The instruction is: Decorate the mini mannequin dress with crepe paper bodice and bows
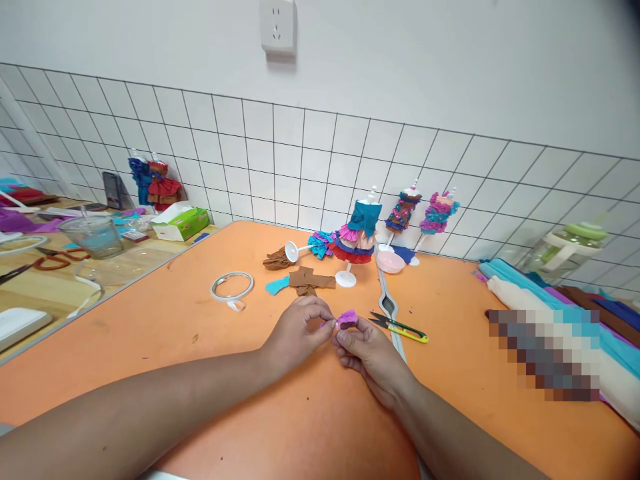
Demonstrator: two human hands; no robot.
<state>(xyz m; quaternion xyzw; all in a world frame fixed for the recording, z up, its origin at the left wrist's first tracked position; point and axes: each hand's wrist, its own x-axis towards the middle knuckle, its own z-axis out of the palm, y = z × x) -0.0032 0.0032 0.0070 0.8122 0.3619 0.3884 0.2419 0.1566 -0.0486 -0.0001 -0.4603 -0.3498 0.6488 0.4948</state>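
Note:
Both my hands meet over the orange table and pinch a small ruffled piece of purple crepe paper. My left hand has its fingers curled, with the fingertips closed on the paper's left side. The fingers of my right hand are closed on its right side and underside. Just right of my hands lie small yellow-green thread snips. Beyond them are brown paper pieces and a teal scrap.
Mini mannequins in crepe dresses stand by the tiled wall, one lying down. A tape roll lies left of centre. Folded crepe sheets and a bottle are at right. A neighbouring desk holds a glass cup, scissors and a tissue box.

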